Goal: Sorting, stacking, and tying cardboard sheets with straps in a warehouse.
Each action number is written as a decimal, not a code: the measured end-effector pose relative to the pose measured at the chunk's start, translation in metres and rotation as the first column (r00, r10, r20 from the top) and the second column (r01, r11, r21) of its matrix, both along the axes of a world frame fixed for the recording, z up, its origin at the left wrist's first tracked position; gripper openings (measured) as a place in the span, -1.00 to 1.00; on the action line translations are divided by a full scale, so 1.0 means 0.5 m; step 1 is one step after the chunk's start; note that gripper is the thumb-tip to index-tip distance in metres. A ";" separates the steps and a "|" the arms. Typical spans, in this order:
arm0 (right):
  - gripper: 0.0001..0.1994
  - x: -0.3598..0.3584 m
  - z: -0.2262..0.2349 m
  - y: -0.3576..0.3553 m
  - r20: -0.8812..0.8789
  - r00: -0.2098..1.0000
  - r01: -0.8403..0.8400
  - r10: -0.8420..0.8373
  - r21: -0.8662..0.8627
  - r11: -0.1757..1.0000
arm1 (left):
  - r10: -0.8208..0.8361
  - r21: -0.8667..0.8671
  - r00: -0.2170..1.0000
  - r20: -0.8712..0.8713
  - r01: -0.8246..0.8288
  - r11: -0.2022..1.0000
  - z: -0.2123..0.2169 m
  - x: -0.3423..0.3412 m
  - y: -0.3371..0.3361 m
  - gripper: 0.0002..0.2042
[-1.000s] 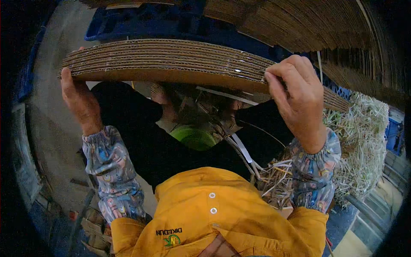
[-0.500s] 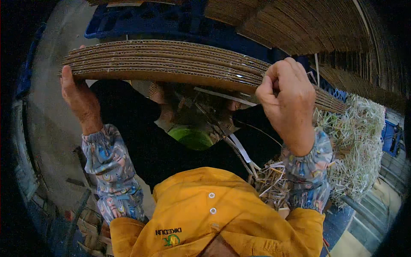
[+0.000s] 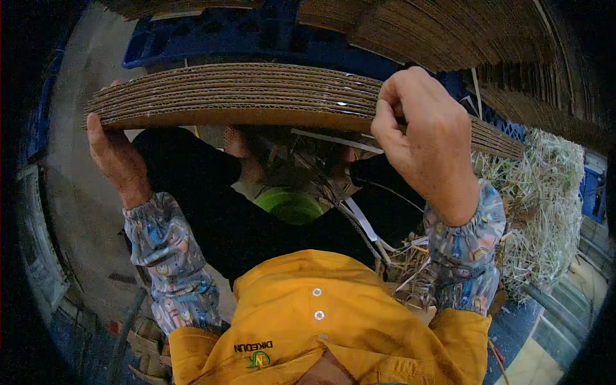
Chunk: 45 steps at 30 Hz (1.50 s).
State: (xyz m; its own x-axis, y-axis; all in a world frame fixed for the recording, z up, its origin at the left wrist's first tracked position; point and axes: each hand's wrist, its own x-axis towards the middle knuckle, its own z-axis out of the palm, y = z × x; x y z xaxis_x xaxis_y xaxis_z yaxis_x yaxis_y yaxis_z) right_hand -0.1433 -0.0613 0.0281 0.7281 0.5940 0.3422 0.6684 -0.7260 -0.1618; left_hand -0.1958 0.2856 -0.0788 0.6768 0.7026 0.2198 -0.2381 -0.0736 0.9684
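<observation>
A stack of several brown corrugated cardboard sheets (image 3: 250, 96) lies across the view above my knees, its wavy cut edges facing me. My left hand (image 3: 115, 154) is closed round the stack's left end, the thumb on the near side and the fingers mostly hidden behind. Over the right part of the stack, my right hand (image 3: 427, 138) is closed, thumb and forefinger curled together at the edges. Whatever is between its fingertips is too small or hidden to make out. Small shiny whitish spots show on the sheet edges just left of it.
Larger piles of cardboard (image 3: 423, 29) rise at the far right. A blue plastic crate (image 3: 192, 42) stands behind the stack. Shredded pale strips (image 3: 539, 218) heap up on the right. Between my legs sits a green basin (image 3: 289, 205), with thin strips and sticks beside it.
My right hand has shifted a little left and up along the stack, still closed. The stack's left end and my left hand sit slightly lower.
</observation>
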 end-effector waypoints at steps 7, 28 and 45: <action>-0.86 -0.008 -0.020 0.005 0.035 0.996 0.081 -0.083 0.043 0.996 | -0.013 -0.025 1.000 0.026 0.014 1.000 0.004 -0.004 0.001 -0.44; -0.92 0.020 0.003 -0.043 -0.078 0.994 0.084 -0.071 0.177 0.981 | -0.027 0.001 1.000 0.004 0.027 1.000 -0.003 -0.005 0.000 -0.45; -0.90 -0.011 -0.010 -0.020 -0.136 0.971 0.231 -0.196 0.343 0.910 | 0.043 -0.043 0.999 0.014 -0.042 0.998 -0.020 -0.003 0.008 -0.49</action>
State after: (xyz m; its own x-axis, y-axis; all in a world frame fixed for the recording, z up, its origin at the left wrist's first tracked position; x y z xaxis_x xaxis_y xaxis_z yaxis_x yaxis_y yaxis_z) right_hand -0.1489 -0.0715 0.0230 0.8638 0.2735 0.4231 0.4720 -0.7330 -0.4899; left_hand -0.1973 0.2899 -0.0888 0.6430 0.7395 0.1993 -0.2502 -0.0431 0.9672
